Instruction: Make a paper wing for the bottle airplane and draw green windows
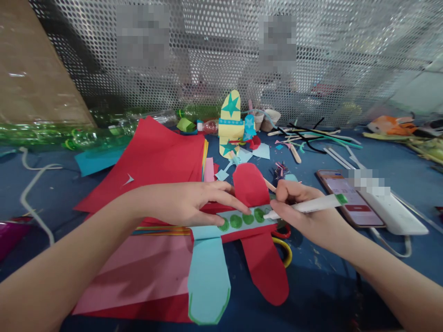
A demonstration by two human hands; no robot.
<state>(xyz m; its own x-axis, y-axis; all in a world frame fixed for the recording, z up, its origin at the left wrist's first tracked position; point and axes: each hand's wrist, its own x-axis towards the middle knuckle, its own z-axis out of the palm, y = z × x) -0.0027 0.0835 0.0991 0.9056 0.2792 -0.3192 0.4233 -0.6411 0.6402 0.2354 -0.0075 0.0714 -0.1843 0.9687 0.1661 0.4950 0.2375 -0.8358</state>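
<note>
My right hand (299,207) grips a white marker (313,204) with a green end, its tip touching a light blue paper strip (206,232). Several green filled circles (236,221) run along that strip, which lies across a red paper cutout (266,267) with rounded ends. My left hand (207,200) rests with spread fingers, pressing the strip down. A light blue paper flap (208,276) with a green line along its lower edge hangs toward me. Partly hidden under the red cutout are scissors (285,252) with a yellow handle loop.
Red paper sheets (162,157) and pink paper (145,272) lie at left. A yellow cutout with blue stars (230,129) stands at the back. Pipe cleaners (318,133) and a phone (351,198) beside a white power bank (398,212) are at right. Plastic bottles (86,138) line the back left.
</note>
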